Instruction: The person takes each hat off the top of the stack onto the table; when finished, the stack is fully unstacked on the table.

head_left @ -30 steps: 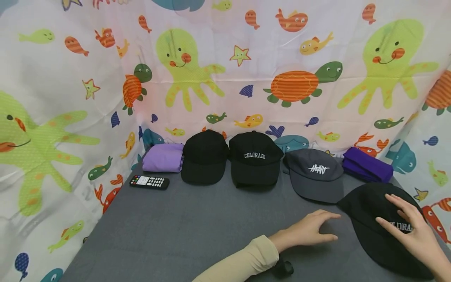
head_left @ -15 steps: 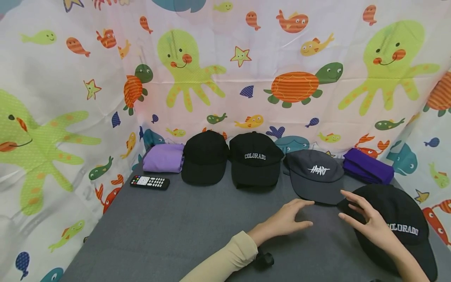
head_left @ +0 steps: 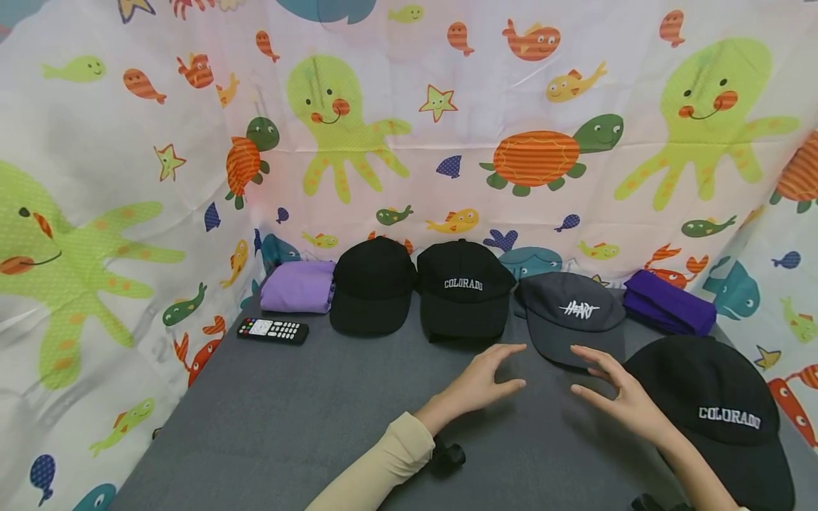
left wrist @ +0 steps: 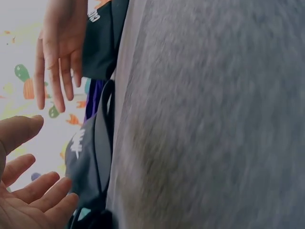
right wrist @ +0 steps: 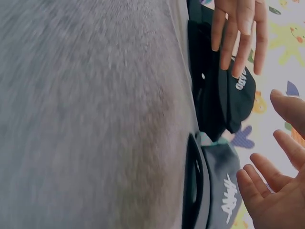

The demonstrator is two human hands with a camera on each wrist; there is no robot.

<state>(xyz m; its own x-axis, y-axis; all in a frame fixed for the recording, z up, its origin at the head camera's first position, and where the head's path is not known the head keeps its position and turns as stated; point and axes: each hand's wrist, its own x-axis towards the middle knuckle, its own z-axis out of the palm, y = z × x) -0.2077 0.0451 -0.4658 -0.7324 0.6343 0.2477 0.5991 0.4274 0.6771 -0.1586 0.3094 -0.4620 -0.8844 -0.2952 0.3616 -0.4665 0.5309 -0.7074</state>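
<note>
Both hands hover over the grey table, facing each other with a gap between them and holding nothing. The left hand (head_left: 474, 383) has its fingers extended, in front of the black COLORADO cap (head_left: 463, 291) at the back. Fingers spread loosely, the right hand (head_left: 623, 397) is nearest the dark grey HEART cap (head_left: 575, 316), just in front of its brim. At the far right lies another black COLORADO cap (head_left: 709, 404), its near side partly behind the right forearm. A plain black cap (head_left: 373, 284) stands further left in the back row.
A folded lilac cloth (head_left: 297, 287) and a black remote control (head_left: 273, 331) lie at the back left. A folded dark purple cloth (head_left: 669, 303) rests behind the right cap. Printed fabric (head_left: 396, 170) walls in the grey tabletop (head_left: 287, 411).
Both hands have moved left. The right hand has come off the right-hand COLORADO cap, whose lettering now shows fully. The caps in the back row have stayed put.
</note>
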